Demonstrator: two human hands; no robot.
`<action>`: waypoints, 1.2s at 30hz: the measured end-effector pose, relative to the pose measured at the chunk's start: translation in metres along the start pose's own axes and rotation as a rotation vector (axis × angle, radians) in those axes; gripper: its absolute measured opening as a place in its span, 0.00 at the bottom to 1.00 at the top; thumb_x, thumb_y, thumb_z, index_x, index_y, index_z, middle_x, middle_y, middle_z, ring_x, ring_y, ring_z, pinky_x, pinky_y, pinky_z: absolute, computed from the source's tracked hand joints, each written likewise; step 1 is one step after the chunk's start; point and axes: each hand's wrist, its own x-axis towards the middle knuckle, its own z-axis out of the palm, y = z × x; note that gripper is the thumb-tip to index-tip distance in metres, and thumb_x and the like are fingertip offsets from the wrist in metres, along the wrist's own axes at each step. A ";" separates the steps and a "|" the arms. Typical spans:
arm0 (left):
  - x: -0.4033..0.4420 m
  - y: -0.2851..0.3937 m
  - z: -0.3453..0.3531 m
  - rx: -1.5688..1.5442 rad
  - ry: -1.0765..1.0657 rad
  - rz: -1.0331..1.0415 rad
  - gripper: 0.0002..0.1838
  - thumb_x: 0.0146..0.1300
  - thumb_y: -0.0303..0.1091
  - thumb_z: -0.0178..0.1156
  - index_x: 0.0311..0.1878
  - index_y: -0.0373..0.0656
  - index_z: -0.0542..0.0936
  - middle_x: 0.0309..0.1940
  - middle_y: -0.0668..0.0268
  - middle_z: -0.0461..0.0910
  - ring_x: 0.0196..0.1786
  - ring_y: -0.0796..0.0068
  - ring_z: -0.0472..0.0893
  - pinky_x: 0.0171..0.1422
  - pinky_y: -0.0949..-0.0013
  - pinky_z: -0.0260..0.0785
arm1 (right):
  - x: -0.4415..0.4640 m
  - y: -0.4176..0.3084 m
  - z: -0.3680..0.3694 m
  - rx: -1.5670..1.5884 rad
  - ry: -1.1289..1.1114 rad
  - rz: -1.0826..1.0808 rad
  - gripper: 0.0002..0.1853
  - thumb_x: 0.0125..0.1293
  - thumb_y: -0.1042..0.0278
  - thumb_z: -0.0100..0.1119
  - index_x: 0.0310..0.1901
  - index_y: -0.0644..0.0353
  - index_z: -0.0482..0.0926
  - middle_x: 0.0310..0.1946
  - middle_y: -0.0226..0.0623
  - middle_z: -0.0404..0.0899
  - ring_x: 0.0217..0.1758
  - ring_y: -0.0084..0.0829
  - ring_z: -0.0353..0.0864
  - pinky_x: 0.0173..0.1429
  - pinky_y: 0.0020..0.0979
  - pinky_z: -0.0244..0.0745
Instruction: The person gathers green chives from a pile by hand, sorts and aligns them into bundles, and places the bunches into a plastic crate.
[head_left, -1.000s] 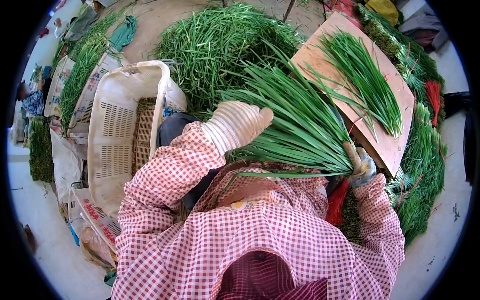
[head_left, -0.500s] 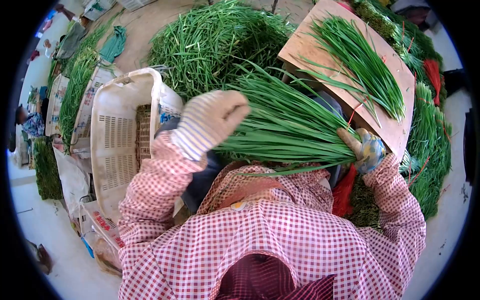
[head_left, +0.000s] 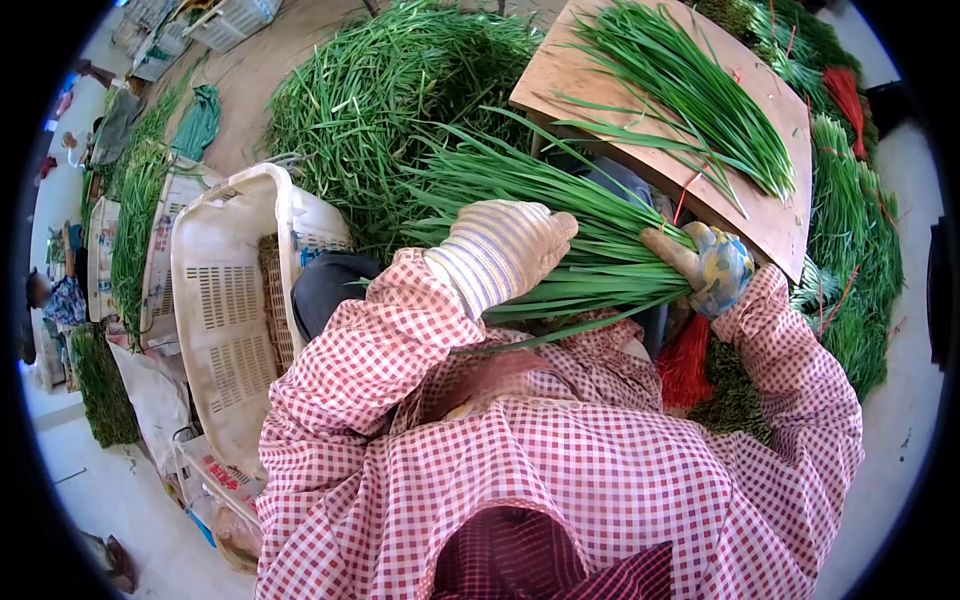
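My right hand (head_left: 712, 268), in a blue and yellow patterned glove, is closed round the stem end of a bunch of long green leaves (head_left: 600, 215). The leaves fan out to the left across my lap. Over their middle lies my left hand (head_left: 505, 252), in a striped white glove, with its fingers curled together; what they hold, if anything, is hidden. Just beyond my right hand, a second bunch (head_left: 690, 90) rests on a tilted wooden board (head_left: 560, 75), near a thin red tie (head_left: 688, 193).
A white plastic basket (head_left: 225, 300) stands at my left. Ahead is a large heap of loose leaves (head_left: 370, 110). Stacked green bunches (head_left: 850, 240) line the right side, and red ties (head_left: 686, 370) hang by my right knee. At the far left a person (head_left: 65, 298) is visible.
My left hand first drew back left, lifting off the leaves, then came right onto them again. My right hand keeps its hold on the stems. The view has shifted, moving the board left and up.
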 end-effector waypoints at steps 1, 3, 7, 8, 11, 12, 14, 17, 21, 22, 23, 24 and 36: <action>-0.001 0.001 -0.001 0.029 0.038 0.032 0.11 0.64 0.43 0.52 0.39 0.46 0.76 0.25 0.57 0.78 0.32 0.52 0.79 0.33 0.51 0.70 | 0.001 0.003 0.004 0.000 0.000 0.001 0.26 0.67 0.41 0.49 0.63 0.41 0.70 0.40 0.50 0.79 0.46 0.47 0.80 0.53 0.40 0.73; 0.000 0.003 -0.001 0.073 0.065 0.026 0.08 0.61 0.39 0.52 0.35 0.46 0.74 0.24 0.59 0.77 0.31 0.52 0.79 0.31 0.52 0.69 | 0.002 0.013 0.014 0.181 -0.173 0.134 0.38 0.53 0.61 0.63 0.68 0.40 0.63 0.44 0.53 0.76 0.44 0.52 0.79 0.48 0.42 0.75; -0.029 -0.061 0.005 -0.088 0.439 -0.155 0.07 0.60 0.37 0.55 0.30 0.46 0.73 0.21 0.64 0.75 0.26 0.65 0.78 0.31 0.61 0.73 | 0.009 0.022 0.015 0.331 -0.224 0.222 0.46 0.48 0.72 0.67 0.71 0.41 0.57 0.46 0.53 0.76 0.43 0.50 0.80 0.48 0.41 0.76; -0.047 -0.077 -0.007 -0.151 0.342 -0.365 0.07 0.61 0.37 0.56 0.36 0.43 0.76 0.32 0.63 0.81 0.29 0.67 0.79 0.36 0.64 0.75 | 0.015 0.016 0.005 0.717 -0.294 0.327 0.46 0.50 0.74 0.66 0.71 0.42 0.56 0.47 0.51 0.76 0.46 0.46 0.80 0.52 0.39 0.76; -0.111 -0.103 -0.033 -0.528 0.508 -0.586 0.39 0.56 0.34 0.63 0.70 0.42 0.58 0.66 0.52 0.65 0.48 0.64 0.80 0.53 0.65 0.73 | 0.023 0.014 -0.013 0.608 -0.001 -0.208 0.46 0.53 0.78 0.65 0.72 0.59 0.50 0.62 0.44 0.71 0.61 0.34 0.75 0.65 0.32 0.67; -0.133 -0.115 -0.034 -0.436 0.578 -0.624 0.39 0.56 0.30 0.63 0.70 0.42 0.58 0.64 0.51 0.67 0.52 0.66 0.79 0.54 0.69 0.72 | 0.039 0.008 -0.021 0.635 0.122 -0.247 0.46 0.53 0.78 0.65 0.71 0.61 0.50 0.63 0.44 0.69 0.63 0.33 0.73 0.65 0.31 0.67; -0.174 -0.151 -0.017 -0.474 0.848 -0.566 0.33 0.58 0.29 0.62 0.67 0.39 0.63 0.58 0.54 0.72 0.49 0.70 0.79 0.54 0.70 0.71 | 0.071 0.008 -0.036 0.743 0.220 -0.294 0.41 0.56 0.72 0.64 0.70 0.62 0.54 0.61 0.42 0.72 0.60 0.33 0.75 0.64 0.32 0.68; -0.214 -0.140 -0.012 -0.619 0.998 -0.722 0.21 0.60 0.24 0.58 0.58 0.34 0.73 0.45 0.63 0.79 0.47 0.75 0.77 0.50 0.73 0.71 | 0.113 0.008 -0.098 0.514 -0.043 -0.070 0.28 0.62 0.63 0.61 0.62 0.62 0.68 0.51 0.39 0.80 0.48 0.34 0.82 0.60 0.34 0.71; -0.231 -0.106 0.008 -0.727 1.039 -0.761 0.07 0.60 0.27 0.60 0.40 0.35 0.80 0.31 0.64 0.81 0.31 0.79 0.78 0.35 0.74 0.72 | 0.182 0.040 -0.129 0.558 -0.206 -0.268 0.20 0.62 0.64 0.60 0.53 0.62 0.74 0.47 0.39 0.81 0.44 0.34 0.82 0.57 0.33 0.72; -0.228 -0.094 0.007 -0.711 0.920 -0.750 0.07 0.60 0.29 0.60 0.38 0.36 0.81 0.29 0.63 0.81 0.31 0.77 0.79 0.35 0.72 0.72 | 0.200 0.051 -0.124 0.618 -0.254 -0.351 0.18 0.61 0.65 0.60 0.51 0.62 0.76 0.46 0.39 0.81 0.44 0.33 0.82 0.56 0.33 0.72; -0.220 -0.078 0.006 -0.696 0.798 -0.741 0.08 0.60 0.31 0.61 0.37 0.36 0.81 0.28 0.62 0.81 0.31 0.74 0.79 0.35 0.70 0.72 | 0.218 0.057 -0.119 0.680 -0.310 -0.434 0.16 0.61 0.65 0.61 0.49 0.62 0.77 0.45 0.39 0.81 0.44 0.33 0.82 0.56 0.33 0.73; -0.209 -0.069 0.012 -0.752 0.716 -0.580 0.09 0.61 0.33 0.61 0.37 0.37 0.81 0.28 0.60 0.80 0.31 0.70 0.80 0.35 0.68 0.73 | 0.236 0.055 -0.117 0.709 -0.342 -0.481 0.15 0.61 0.66 0.61 0.48 0.62 0.78 0.45 0.39 0.81 0.43 0.33 0.82 0.55 0.33 0.73; -0.114 -0.068 -0.045 -0.499 1.302 -0.172 0.04 0.61 0.29 0.61 0.35 0.39 0.79 0.26 0.60 0.81 0.27 0.75 0.80 0.31 0.73 0.73 | 0.220 -0.058 -0.140 0.883 -0.384 -0.069 0.29 0.54 0.81 0.62 0.58 0.49 0.70 0.31 0.28 0.75 0.21 0.27 0.70 0.20 0.30 0.62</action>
